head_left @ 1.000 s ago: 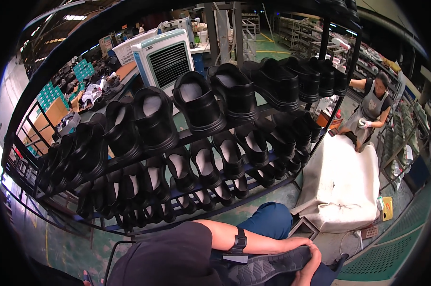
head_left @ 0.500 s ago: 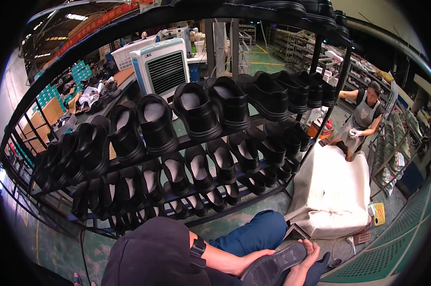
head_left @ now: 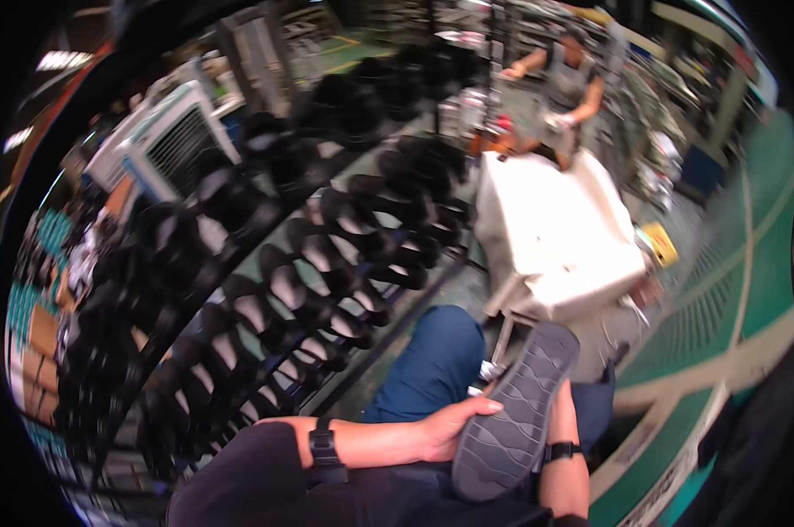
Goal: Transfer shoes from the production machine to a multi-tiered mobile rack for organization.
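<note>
Down in our lap, we hold a shoe [head_left: 518, 411] sole-up, its grey ridged tread facing us. Our left hand [head_left: 450, 427] is closed on its near edge, thumb lying across the heel. Our right hand is hidden behind the shoe, so we cannot tell how it grips; only its forearm [head_left: 566, 470] with a dark wristband shows. Beyond our blue-trousered knees [head_left: 432, 369] stands a slanted rack [head_left: 309, 290] filled with rows of black shoes. To the right sits a white padded table [head_left: 559, 237], with another person [head_left: 566, 83] working behind it.
</note>
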Demonstrator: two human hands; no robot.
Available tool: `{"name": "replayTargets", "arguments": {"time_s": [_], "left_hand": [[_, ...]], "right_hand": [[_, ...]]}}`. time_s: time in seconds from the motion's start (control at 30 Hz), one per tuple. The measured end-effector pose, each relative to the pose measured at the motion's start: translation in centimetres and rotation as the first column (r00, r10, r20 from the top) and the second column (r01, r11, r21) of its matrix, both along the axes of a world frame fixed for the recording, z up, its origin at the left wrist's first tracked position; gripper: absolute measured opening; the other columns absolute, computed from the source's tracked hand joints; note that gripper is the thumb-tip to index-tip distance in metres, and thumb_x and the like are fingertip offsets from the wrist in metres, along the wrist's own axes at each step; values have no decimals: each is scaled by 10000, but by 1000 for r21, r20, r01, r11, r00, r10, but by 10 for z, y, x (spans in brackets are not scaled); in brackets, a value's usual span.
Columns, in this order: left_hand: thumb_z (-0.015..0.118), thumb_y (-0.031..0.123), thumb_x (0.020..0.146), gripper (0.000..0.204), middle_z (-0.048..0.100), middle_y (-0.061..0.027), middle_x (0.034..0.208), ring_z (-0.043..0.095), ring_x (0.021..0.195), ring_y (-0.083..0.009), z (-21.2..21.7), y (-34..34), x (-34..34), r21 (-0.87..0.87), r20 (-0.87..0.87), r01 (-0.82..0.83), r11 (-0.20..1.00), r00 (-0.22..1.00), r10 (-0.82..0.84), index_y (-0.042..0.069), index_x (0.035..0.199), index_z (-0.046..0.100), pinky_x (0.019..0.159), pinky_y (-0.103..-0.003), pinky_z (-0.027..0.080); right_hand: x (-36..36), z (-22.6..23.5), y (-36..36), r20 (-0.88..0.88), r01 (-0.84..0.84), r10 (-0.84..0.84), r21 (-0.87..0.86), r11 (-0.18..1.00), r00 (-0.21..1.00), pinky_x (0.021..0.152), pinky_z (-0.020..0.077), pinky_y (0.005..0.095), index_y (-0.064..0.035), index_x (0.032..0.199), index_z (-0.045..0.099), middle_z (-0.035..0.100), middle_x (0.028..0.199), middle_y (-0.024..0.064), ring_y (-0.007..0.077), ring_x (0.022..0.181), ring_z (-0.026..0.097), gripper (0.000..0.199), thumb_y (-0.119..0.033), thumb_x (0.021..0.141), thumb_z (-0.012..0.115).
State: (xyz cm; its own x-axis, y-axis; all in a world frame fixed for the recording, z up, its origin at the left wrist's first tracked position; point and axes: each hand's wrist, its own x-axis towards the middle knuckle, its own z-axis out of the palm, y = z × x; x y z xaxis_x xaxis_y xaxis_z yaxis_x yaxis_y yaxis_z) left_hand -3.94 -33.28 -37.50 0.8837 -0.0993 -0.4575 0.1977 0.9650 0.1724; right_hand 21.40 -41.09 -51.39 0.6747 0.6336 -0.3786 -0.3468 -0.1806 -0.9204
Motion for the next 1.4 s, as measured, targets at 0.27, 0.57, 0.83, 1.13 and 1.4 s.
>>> {"name": "replayTargets", "arguments": {"time_s": [0.27, 0.57, 0.83, 1.13, 1.4], "left_hand": [[769, 472, 688, 1059, 404, -395, 1406, 526, 1236, -475, 15, 74, -2, 437, 418, -273, 857, 905, 76, -49, 1481, 300, 1025, -548, 472], [802, 360, 692, 1054, 423, -149, 1474, 462, 1340, -288, 8, 81, -30, 586, 419, -397, 707, 895, 155, 18, 1522, 249, 1121, -409, 378], [795, 232, 747, 1030, 223, -253, 1585, 220, 1477, -419, 53, 122, -28, 606, 382, -551, -574, 834, -398, 185, 1582, 193, 1194, -490, 186], [817, 229, 777, 450, 224, -265, 1561, 135, 1445, -561, 46, 53, -1, 458, 506, -522, -720, 819, -271, 121, 1083, 506, 1155, -631, 182], [683, 154, 780, 221, 335, -224, 1523, 140, 1460, -535, 168, 139, -5, -309, 519, -404, -861, 687, -508, 119, 883, 491, 1113, -748, 156]], "right_hand": [[-32, 60, -42, -365, -230, 738, 790, 568, 568, 780, 597, 463, 24, 1369, 467, 629, 1150, 207, 288, 875, 681, 909, -517, 731, 823], [70, 107, 83, -539, 472, -55, 678, 563, 840, 723, 571, 343, 88, 1245, 512, 667, 1045, 203, 221, 852, 662, 527, -381, 1004, 500], [-50, 130, 60, -223, -668, 847, 532, 520, 482, 977, 500, 372, -44, 1448, 449, 575, 1364, 121, 230, 1231, 572, 569, -354, 988, 577], [-85, 185, 54, 79, -298, 367, 749, 592, 927, 1091, 369, 353, -104, 1589, 105, 424, 1474, 155, 241, 1314, 470, 1051, -268, 812, 793], [-71, 235, 49, 373, -532, 389, 691, 490, 842, 985, 477, 377, 1, 1498, 339, 492, 1418, 195, 255, 1236, 550, 795, -300, 871, 724]]}}
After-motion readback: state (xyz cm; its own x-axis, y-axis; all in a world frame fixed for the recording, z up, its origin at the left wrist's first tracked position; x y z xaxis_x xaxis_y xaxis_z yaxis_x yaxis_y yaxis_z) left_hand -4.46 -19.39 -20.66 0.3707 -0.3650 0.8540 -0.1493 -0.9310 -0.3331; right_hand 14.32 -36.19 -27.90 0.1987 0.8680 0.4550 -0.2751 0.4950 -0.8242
